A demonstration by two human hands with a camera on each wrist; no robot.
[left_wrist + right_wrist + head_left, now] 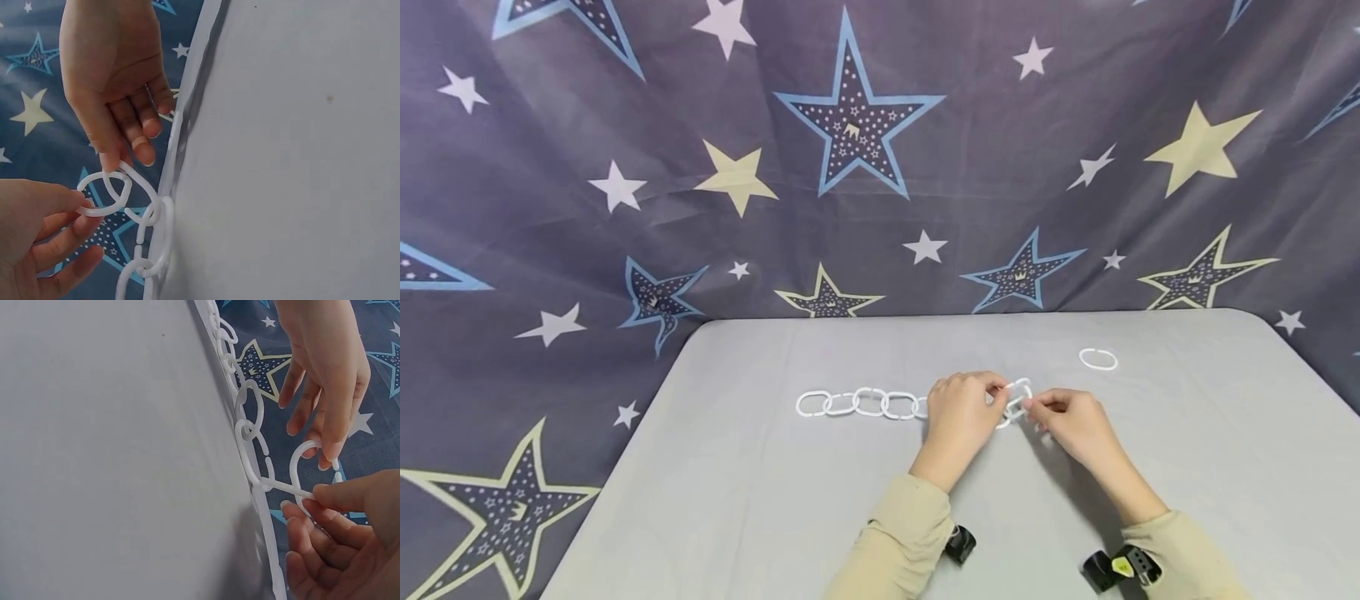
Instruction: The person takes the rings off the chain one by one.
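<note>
A chain of several white oval plastic links (869,389) lies across the table, its right end lifted between the two hands. My left hand (961,421) pinches a white link (99,212), with a small gap visible in its ring in the right wrist view. Between thumb and fingertips, my right hand (1078,425) pinches the chain's end link (286,486). Those two links cross each other; in the left wrist view one passes through the other. Part of the chain is hidden behind the left hand in the head view.
One loose white link (1098,359) lies farther back on the right of the table. The grey cloth-covered table (700,500) ends at a hanging with printed stars (857,125). Black wrist-worn devices (958,546) sit at both sleeves.
</note>
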